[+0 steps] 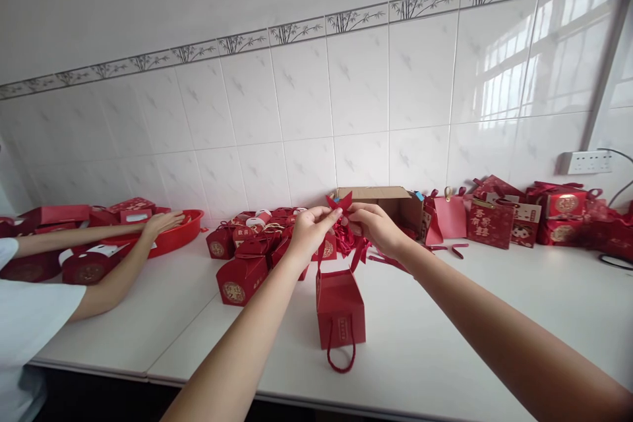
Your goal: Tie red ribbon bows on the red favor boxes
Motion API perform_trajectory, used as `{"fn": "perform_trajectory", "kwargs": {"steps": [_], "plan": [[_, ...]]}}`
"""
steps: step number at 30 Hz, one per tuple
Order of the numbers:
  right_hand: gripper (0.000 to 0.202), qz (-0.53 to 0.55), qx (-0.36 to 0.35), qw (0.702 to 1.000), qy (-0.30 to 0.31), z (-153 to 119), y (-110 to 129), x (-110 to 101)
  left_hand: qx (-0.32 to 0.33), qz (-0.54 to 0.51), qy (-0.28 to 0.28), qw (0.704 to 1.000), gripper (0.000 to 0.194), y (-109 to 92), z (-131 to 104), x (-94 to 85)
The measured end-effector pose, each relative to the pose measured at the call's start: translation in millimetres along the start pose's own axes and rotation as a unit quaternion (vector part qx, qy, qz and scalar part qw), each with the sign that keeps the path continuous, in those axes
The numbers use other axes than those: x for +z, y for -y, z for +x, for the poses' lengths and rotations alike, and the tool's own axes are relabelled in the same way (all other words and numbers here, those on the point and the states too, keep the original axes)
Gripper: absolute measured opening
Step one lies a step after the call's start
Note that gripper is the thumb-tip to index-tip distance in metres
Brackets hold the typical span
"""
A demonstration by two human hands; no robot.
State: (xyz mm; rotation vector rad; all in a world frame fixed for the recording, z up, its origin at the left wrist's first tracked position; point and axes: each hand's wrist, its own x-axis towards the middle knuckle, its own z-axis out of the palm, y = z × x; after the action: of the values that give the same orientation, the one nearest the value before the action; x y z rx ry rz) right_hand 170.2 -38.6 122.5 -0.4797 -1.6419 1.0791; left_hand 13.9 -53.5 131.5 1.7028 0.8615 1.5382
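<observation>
A small red gift box (341, 306) stands on the white table in front of me, its dark red cord handle (341, 368) hanging toward the near side. Above it, my left hand (315, 227) pinches a red ribbon (339, 200) between thumb and fingers. My right hand (378, 227) is closed on the same ribbon, close beside the left. Two ribbon tips point upward over the fingertips, while lengths of ribbon run down toward both sides of the box. The fingers partly hide where the ribbon crosses.
Several red boxes (242, 279) stand left of my arms. An open cardboard carton (373, 193) sits by the wall, with red gift bags (489, 223) to its right. At far left, a co-worker's hand (164, 223) reaches into a red plastic basin (171, 247).
</observation>
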Motion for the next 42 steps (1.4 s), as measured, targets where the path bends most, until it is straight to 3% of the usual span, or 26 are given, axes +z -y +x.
{"fn": "perform_trajectory", "kwargs": {"steps": [7,12,16,20,25,29,33,37,39,42], "plan": [[0.031,-0.091,-0.081,0.993,0.002,-0.3,-5.4,-3.7,-0.047,-0.026,0.021,0.998,0.013,2.1,1.4,-5.3],[0.017,-0.210,-0.160,0.965,0.001,-1.3,-10.5,-10.0,-0.071,-0.073,0.005,0.995,0.016,6.6,4.3,-11.8],[0.022,-0.265,-0.191,0.945,0.003,-2.1,-10.9,-10.5,-0.048,-0.053,0.001,0.997,0.014,8.9,6.1,-13.1],[0.022,-0.273,-0.190,0.942,-0.036,-1.7,-14.1,-6.8,0.007,0.030,0.006,0.999,0.025,10.5,3.7,-11.6],[0.030,-0.237,-0.135,0.952,-0.142,-1.9,-23.1,-3.6,0.113,0.210,-0.038,0.970,0.025,10.3,-2.7,-12.9],[0.040,-0.238,-0.054,0.943,-0.226,-19.7,-27.6,-15.6,0.160,0.332,-0.087,0.925,0.018,13.6,-11.8,-30.2],[0.038,-0.286,0.036,0.917,-0.275,-72.9,-38.9,-48.0,0.153,0.415,-0.086,0.893,0.020,34.4,-41.9,-71.0],[0.034,-0.354,0.138,0.872,-0.308,-137.3,-67.6,-88.4,0.112,0.462,-0.075,0.877,0.028,72.8,-85.4,-115.9],[0.034,-0.375,0.187,0.865,-0.276,-157.5,-84.4,-100.9,0.087,0.469,-0.059,0.877,0.025,90.7,-101.0,-126.9],[0.031,-0.413,0.216,0.850,-0.245,-163.2,-100.8,-103.6,0.060,0.465,-0.058,0.881,0.020,105.8,-109.1,-121.3]]}}
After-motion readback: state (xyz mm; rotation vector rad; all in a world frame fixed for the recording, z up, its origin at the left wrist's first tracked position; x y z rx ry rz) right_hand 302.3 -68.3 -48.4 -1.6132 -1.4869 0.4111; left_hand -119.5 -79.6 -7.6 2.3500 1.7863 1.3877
